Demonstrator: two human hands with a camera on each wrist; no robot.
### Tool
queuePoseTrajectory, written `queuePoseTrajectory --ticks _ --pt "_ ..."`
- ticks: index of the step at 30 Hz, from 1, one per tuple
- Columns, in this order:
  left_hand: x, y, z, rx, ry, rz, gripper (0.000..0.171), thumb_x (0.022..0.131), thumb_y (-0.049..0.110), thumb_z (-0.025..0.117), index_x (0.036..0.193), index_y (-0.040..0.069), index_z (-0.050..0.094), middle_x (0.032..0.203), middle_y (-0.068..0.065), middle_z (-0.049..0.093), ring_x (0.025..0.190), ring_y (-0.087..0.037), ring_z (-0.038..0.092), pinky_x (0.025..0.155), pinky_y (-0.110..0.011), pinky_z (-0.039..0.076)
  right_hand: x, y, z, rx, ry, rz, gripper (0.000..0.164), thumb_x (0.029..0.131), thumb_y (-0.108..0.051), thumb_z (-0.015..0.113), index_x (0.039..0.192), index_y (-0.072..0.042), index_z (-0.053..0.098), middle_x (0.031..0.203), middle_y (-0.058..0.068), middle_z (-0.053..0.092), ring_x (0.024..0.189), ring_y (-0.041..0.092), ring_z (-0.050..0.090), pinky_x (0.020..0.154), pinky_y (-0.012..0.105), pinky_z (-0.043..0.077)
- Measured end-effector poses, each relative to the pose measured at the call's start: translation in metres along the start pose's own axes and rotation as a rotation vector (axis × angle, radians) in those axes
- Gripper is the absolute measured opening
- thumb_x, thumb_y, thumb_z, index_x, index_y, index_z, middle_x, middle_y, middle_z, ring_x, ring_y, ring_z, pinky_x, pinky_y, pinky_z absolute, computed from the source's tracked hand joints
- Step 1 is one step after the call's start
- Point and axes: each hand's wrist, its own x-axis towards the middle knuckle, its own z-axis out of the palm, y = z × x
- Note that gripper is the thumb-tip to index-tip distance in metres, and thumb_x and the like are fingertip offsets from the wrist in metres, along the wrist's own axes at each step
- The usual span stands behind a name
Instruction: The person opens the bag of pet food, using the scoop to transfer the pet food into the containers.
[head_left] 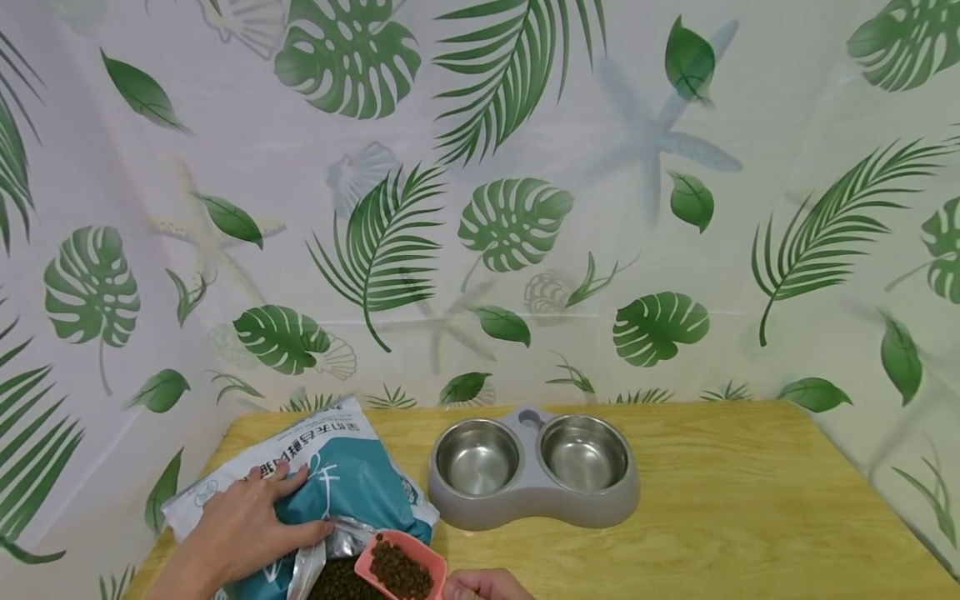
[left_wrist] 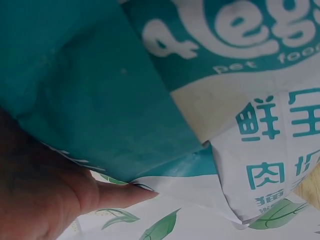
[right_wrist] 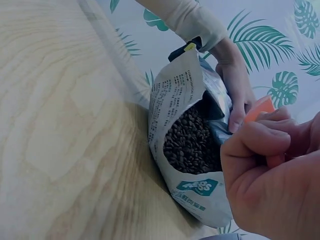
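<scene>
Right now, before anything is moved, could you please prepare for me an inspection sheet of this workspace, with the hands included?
Surface: yellowish table with wood grain.
Job's things: food bag open, brown pellets inside; pink scoop holding pellets at the bag's opening; grey double bowl beside the bag, insides showing bare metal.
Clutter: nothing seen.
Hands: left hand rests on the bag; right hand grips the scoop's handle.
Cables: nothing seen.
Surroundings: white sheet printed with green leaves behind the table.

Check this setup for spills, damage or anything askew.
Nothing stands out: kibble shows only in the scoop and the open bag, none on the visible table, and both steel bowls sit upright in their stand.
</scene>
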Motion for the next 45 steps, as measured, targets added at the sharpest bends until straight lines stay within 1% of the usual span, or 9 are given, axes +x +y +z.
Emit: queuePoseTrajectory --ticks 5,7,12,18,22,26,31,36,45 --pt "0.000 0.001 -0.001 0.003 -0.002 -0.007 0.104 0.077 0.086 0.060 0.149 0.012 0.055 0.152 -0.034 0.046 0.130 -0.067 0.044 0.088 -0.077 0.046 -0.015 -0.038 0.000 0.101 -0.092 -0.050 0.057 0.111 -0.030 0.046 0.109 0.027 0.047 0.077 -0.015 0.060 0.059 -0.007 0.047 0.056 0.012 0.037" --pt "0.000 0.001 -0.001 0.006 -0.004 -0.007 0.104 0.078 0.086 0.060 0.149 0.011 0.055 0.152 -0.034 0.046 0.130 -0.067 0.044 0.088 -0.076 0.047 -0.016 -0.043 -0.007 0.124 -0.080 -0.038 0.048 0.109 -0.032 0.049 0.105 0.015 0.058 0.074 -0.013 0.057 0.056 -0.003 0.041 0.053 0.014 0.033" --pt "0.000 0.000 -0.002 0.001 -0.003 -0.003 0.104 0.078 0.086 0.060 0.150 0.011 0.055 0.152 -0.035 0.045 0.129 -0.067 0.045 0.087 -0.075 0.048 -0.014 -0.065 -0.028 0.025 0.114 0.076 0.030 0.110 -0.030 0.047 0.104 -0.007 0.065 0.065 -0.008 0.050 0.045 0.002 0.027 0.043 0.018 0.025" --pt "-0.002 -0.002 -0.002 -0.010 0.009 0.006 0.102 0.079 0.085 0.061 0.148 0.010 0.056 0.151 -0.035 0.047 0.126 -0.066 0.049 0.083 -0.071 0.051 -0.004 -0.076 -0.059 -0.178 0.375 0.127 0.035 0.110 -0.030 0.048 0.109 0.001 0.064 0.065 -0.005 0.047 0.046 0.005 0.023 0.042 0.019 0.021" --pt "-0.003 -0.002 -0.001 -0.016 0.007 0.007 0.101 0.079 0.084 0.061 0.148 0.010 0.056 0.150 -0.035 0.047 0.124 -0.065 0.050 0.081 -0.070 0.052 0.005 -0.075 -0.072 -0.363 0.539 0.119 0.030 0.109 -0.024 0.051 0.113 0.000 0.069 0.064 -0.001 0.050 0.046 0.008 0.026 0.043 0.022 0.024" --pt "-0.003 -0.002 0.000 -0.011 0.004 0.008 0.101 0.080 0.084 0.060 0.149 0.010 0.056 0.151 -0.035 0.047 0.124 -0.066 0.049 0.080 -0.070 0.052 0.017 -0.072 -0.080 -0.641 0.658 0.052 0.021 0.104 -0.016 0.059 0.097 -0.005 0.075 0.061 0.001 0.052 0.051 0.010 0.036 0.048 0.023 0.030" --pt "-0.002 0.001 0.000 -0.006 -0.002 0.003 0.102 0.079 0.085 0.060 0.149 0.010 0.055 0.152 -0.034 0.046 0.125 -0.066 0.048 0.083 -0.071 0.051 0.027 -0.064 -0.087 -0.992 0.685 -0.099 0.021 0.098 -0.011 0.067 0.078 -0.007 0.071 0.061 -0.003 0.050 0.060 0.010 0.041 0.056 0.024 0.033" --pt "-0.003 0.002 0.000 -0.012 0.002 0.001 0.103 0.078 0.086 0.060 0.149 0.011 0.055 0.152 -0.033 0.046 0.129 -0.066 0.046 0.085 -0.073 0.050 0.030 -0.058 -0.086 -1.214 0.675 -0.194 0.021 0.095 -0.010 0.071 0.075 -0.009 0.066 0.060 -0.003 0.054 0.057 0.009 0.042 0.054 0.022 0.034" --pt "-0.004 -0.001 -0.001 -0.010 0.012 0.013 0.102 0.078 0.085 0.060 0.149 0.011 0.056 0.152 -0.034 0.046 0.129 -0.066 0.046 0.084 -0.072 0.051 0.029 -0.060 -0.079 -1.557 0.695 -0.204 0.010 0.096 -0.016 0.071 0.098 -0.006 0.072 0.066 0.002 0.058 0.056 0.014 0.053 0.048 0.029 0.042"
